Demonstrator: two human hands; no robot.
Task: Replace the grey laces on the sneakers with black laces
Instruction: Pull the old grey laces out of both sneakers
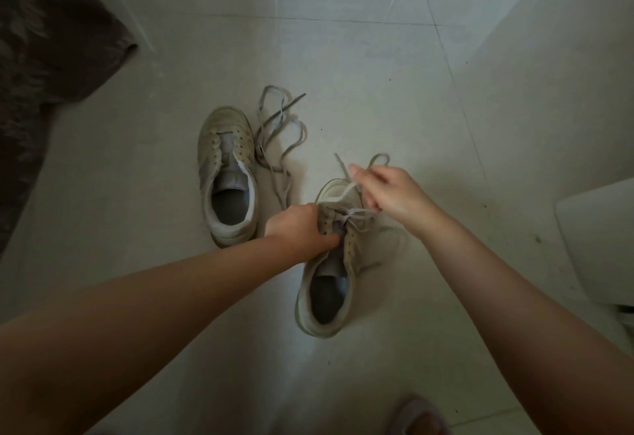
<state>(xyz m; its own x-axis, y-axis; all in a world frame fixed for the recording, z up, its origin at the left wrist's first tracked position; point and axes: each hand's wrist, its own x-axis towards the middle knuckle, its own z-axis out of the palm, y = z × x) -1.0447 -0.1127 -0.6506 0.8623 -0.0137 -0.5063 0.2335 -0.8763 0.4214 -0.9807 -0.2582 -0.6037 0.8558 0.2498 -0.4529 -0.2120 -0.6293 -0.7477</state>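
Two pale, worn sneakers stand on the tiled floor. The left sneaker has bare eyelets, and a loose grey lace lies in a tangle on the floor beside it. My left hand grips the right sneaker at its tongue and eyelet flap. My right hand pinches the grey lace of that sneaker, pulled up above the toe, with a loop sticking out past the fingers. That lace still runs through the lower eyelets. No black lace is in view.
A dark patterned rug covers the floor at the left. A white object sits at the right edge. A slippered foot shows at the bottom. Pale floor tiles stretch beyond the shoes.
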